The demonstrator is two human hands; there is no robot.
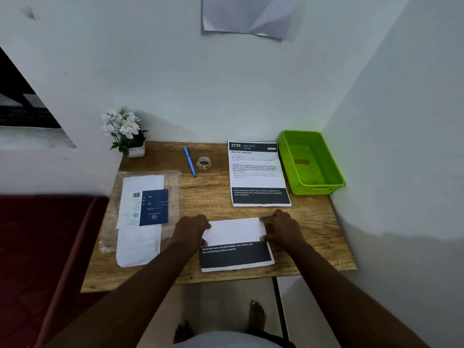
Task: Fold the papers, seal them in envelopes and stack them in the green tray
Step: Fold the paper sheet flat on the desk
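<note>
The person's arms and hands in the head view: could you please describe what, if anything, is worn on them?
Both arms are bare along their whole visible length: no sleeves show. The left hand and right hand wear no gloves, and no watch, bracelet or ring is visible on either.

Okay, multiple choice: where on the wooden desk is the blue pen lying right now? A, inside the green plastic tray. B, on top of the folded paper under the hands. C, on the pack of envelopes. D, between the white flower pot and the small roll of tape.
D: the blue pen lies on the bare wooden desk, right of the white flower pot and just left of the small roll of tape.
</note>
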